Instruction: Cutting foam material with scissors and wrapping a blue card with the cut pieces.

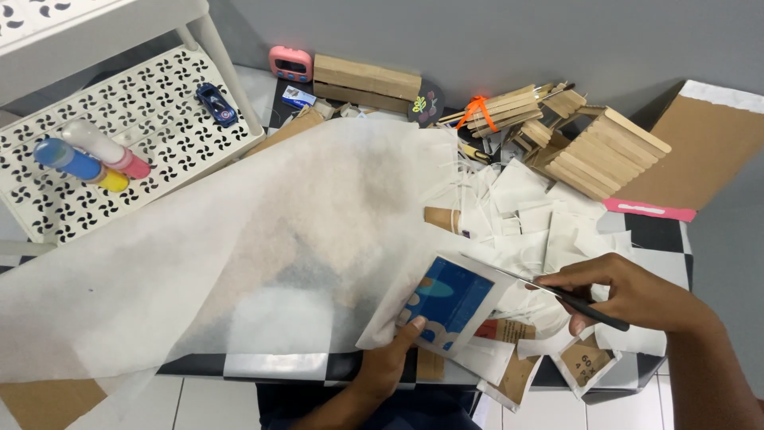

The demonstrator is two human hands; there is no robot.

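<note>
My left hand (391,358) grips the near edge of a blue card (447,301) that lies under a flap of a big white fabric sheet (239,247), thumb pressed on its corner. My right hand (629,291) is closed around black-handled scissors (557,291). Their blades point left and meet the white fabric at the card's upper right edge. Both hands sit at the near edge of the table.
White fabric offcuts (525,211) and brown paper pieces (589,362) lie around the hands. A craft-stick house (593,147), stick bundle (497,107), wooden block (366,80) and pink timer (290,64) stand behind. A white perforated shelf (151,111) at left holds paint tubes (87,159) and a toy car (216,103).
</note>
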